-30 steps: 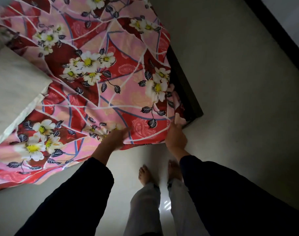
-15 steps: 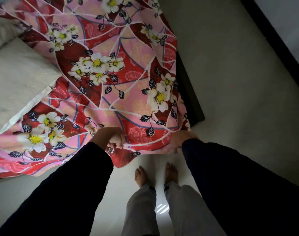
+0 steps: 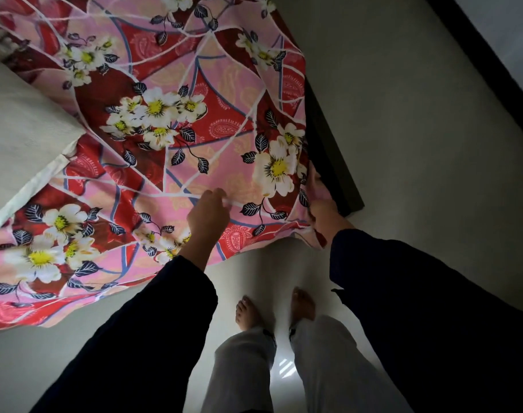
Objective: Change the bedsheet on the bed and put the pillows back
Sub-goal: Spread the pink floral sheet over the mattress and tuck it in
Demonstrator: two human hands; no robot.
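Observation:
A red and pink bedsheet [image 3: 177, 150] with white flowers covers the bed and hangs over its near edge. My left hand [image 3: 208, 213] rests on top of the sheet near that edge, fingers curled and pinching the fabric. At the bed's corner my right hand [image 3: 321, 208] grips the sheet's corner, pressed against the dark bed frame [image 3: 331, 165]; its fingers are partly hidden in the cloth. A cream pillow [image 3: 22, 138] lies on the sheet at the left.
Pale floor [image 3: 418, 144] surrounds the bed corner. A dark skirting strip [image 3: 492, 67] runs along the wall at the upper right. My bare feet [image 3: 272, 311] stand close to the bed's edge, just below the hanging sheet.
My left hand has moved from the hanging edge up onto the top of the sheet. My right hand has shifted up to the bed corner, with the sheet's corner in it.

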